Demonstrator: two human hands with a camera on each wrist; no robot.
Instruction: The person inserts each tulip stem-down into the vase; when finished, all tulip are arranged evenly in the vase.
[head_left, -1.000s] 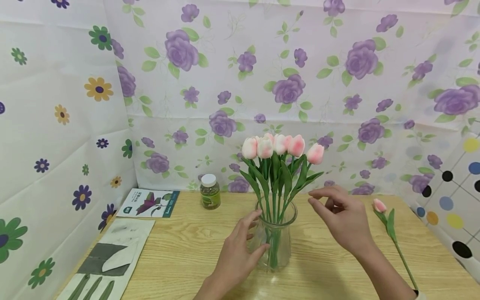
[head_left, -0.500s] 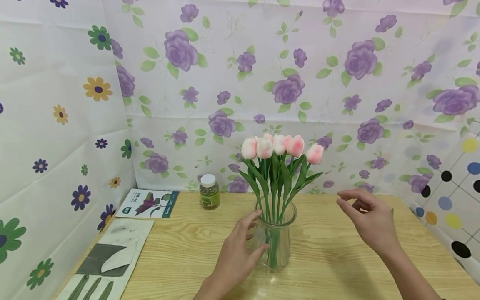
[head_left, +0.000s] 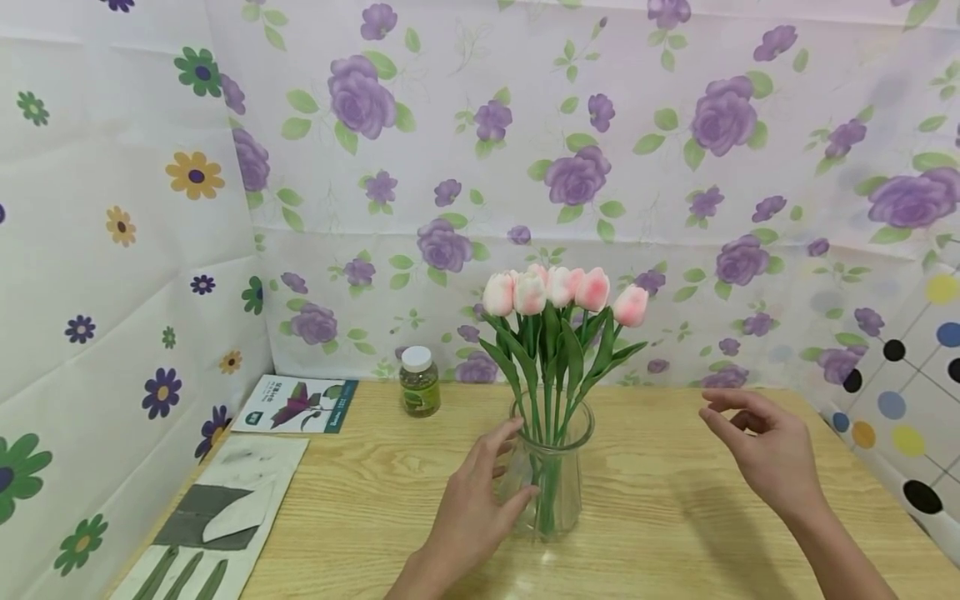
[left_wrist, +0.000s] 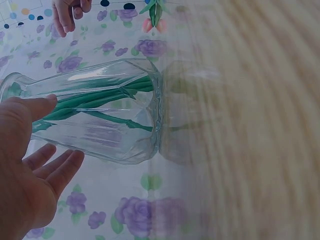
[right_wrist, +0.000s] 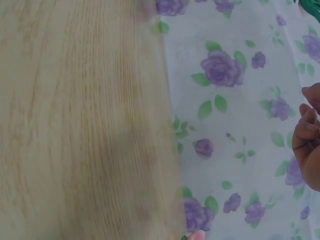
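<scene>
A clear glass vase stands upright with several pink-and-white tulips in it, green stems showing through its wall. My left hand holds the vase from the left, thumb in front and fingers on the far side. Right of the vase, my right hand hangs over the table with its fingers loosely bent and nothing between them. A single tulip lies on the table near the right hand in the left wrist view. That hand and arm hide it in the head view.
A small jar with a white lid stands at the back, left of the vase. A printed leaflet and a pale cloth-like item with grey patches lie along the left edge. Floral sheets hang behind the wooden table.
My right hand has moved away from the tulips in the vase, to the right, and now covers the lying tulip in the head view. The left hand and the vase have stayed in place.
</scene>
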